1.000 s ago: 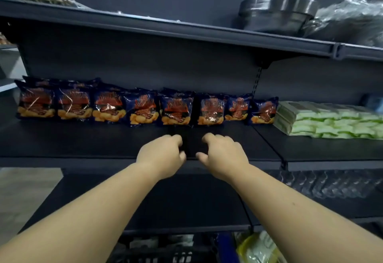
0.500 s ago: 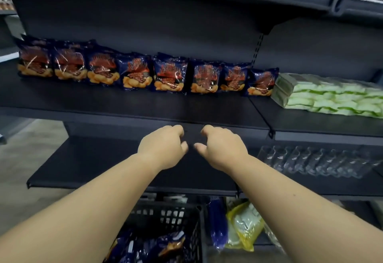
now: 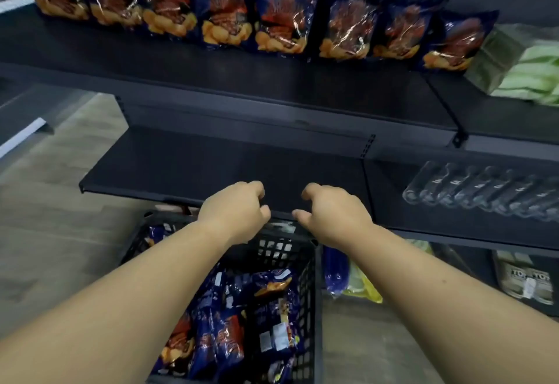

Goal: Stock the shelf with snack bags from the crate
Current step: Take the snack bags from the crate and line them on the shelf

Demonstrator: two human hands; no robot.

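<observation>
Partway through stocking, both hands hung free above the crate.

From the head view, the left hand [image 3: 239, 208] and right hand [image 3: 332, 214] were loosely curled, holding nothing, over the black crate [image 3: 311, 293] on the floor, where many snack bags [image 3: 230, 332] remained. One row of stocked bags [image 3: 278, 24] stood along the back of the upper shelf [image 3: 211, 78], its front bare; the lower shelf [image 3: 211, 166] held none.
</observation>
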